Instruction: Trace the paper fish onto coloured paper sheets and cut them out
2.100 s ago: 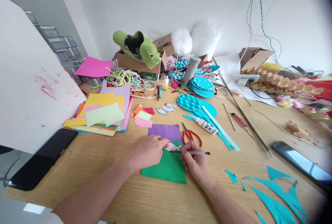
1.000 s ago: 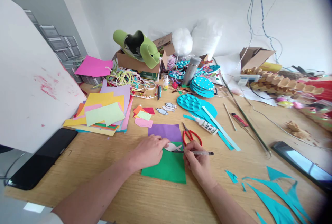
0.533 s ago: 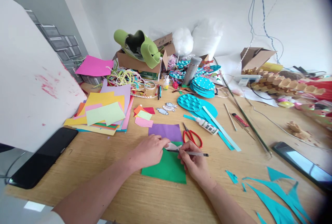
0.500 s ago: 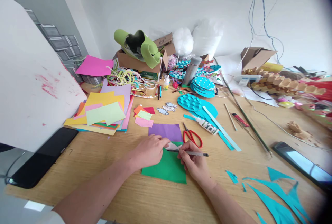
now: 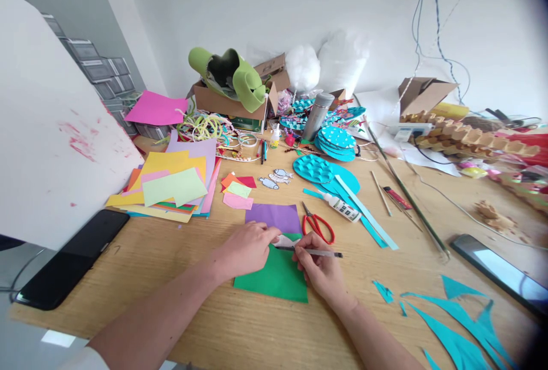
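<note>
A green sheet of paper (image 5: 272,278) lies on the wooden table, overlapping a purple sheet (image 5: 278,217) behind it. On the green sheet is a small whitish paper cutout (image 5: 286,241), partly covered by fingers. My left hand (image 5: 248,247) rests over the green sheet's left side, its fingertips pressing at the cutout's left end; its fingers are partly stretched out. My right hand (image 5: 315,261) pinches a grey pen (image 5: 325,253), its tip at the cutout's lower edge. Red-handled scissors (image 5: 317,227) lie just beyond my right hand.
Coloured papers (image 5: 173,187) are stacked at left, near a black phone (image 5: 71,261). Small fish cutouts (image 5: 276,179), a glue bottle (image 5: 343,209) and blue paper discs (image 5: 314,170) lie farther back. Blue scraps (image 5: 462,316) and another phone (image 5: 496,267) are at right.
The pen in my right hand has shifted very slightly left. My left hand looks the same.
</note>
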A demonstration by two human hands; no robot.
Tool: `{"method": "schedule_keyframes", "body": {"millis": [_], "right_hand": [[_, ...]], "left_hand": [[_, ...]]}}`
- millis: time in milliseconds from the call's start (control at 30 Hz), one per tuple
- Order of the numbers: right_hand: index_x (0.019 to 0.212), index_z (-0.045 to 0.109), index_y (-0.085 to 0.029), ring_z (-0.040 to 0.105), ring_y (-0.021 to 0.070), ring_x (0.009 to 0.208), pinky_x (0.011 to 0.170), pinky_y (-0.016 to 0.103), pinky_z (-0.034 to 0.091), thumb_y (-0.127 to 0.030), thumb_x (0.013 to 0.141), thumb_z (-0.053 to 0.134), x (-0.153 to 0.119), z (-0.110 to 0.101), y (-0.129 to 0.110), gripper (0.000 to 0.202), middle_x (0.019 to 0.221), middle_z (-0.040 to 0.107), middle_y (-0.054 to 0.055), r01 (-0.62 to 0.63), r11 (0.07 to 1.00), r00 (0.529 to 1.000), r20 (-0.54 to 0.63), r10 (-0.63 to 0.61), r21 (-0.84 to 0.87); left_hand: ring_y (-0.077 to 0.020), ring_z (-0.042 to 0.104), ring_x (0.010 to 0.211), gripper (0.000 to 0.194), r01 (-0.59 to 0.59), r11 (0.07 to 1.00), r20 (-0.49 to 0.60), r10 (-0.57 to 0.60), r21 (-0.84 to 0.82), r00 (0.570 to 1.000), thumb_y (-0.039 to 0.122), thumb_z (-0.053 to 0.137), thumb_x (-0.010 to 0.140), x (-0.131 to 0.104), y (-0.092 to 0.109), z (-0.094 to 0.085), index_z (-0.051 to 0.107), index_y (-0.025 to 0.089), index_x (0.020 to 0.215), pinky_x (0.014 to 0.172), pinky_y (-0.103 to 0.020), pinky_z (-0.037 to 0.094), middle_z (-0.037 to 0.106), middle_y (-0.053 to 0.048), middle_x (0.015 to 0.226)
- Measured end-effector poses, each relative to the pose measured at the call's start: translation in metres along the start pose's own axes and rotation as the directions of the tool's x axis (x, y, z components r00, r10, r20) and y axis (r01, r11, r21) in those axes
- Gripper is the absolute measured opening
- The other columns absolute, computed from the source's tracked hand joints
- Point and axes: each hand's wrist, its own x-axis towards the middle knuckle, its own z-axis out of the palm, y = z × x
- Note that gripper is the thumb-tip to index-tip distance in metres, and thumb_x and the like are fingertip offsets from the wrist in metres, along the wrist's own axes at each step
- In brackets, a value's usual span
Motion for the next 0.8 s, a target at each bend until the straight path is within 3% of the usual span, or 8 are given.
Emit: {"method": "schedule_keyframes", "body": {"millis": [800], "right_hand": [[0.068, 0.049, -0.021, 0.045, 0.0098, 0.042, 0.036, 0.02, 0.033, -0.036, 0.079, 0.057, 0.0004, -0.0007, -0.0013, 0.021, 0.054, 0.054, -0.001, 0.019, 1.0, 0.997, -0.071, -0.019, 0.007]], "left_hand": [[-0.0209, 0.06, 0.093, 0.038, 0.003, 1.0, 0.004, -0.003, -0.012, 1.0, 0.006, 0.04, 0.078, 0.0001, 0.0002, -0.0002, 0.057, 0.024, 0.107, 0.079, -0.032, 0.044, 0.065, -0.004, 0.099]]}}
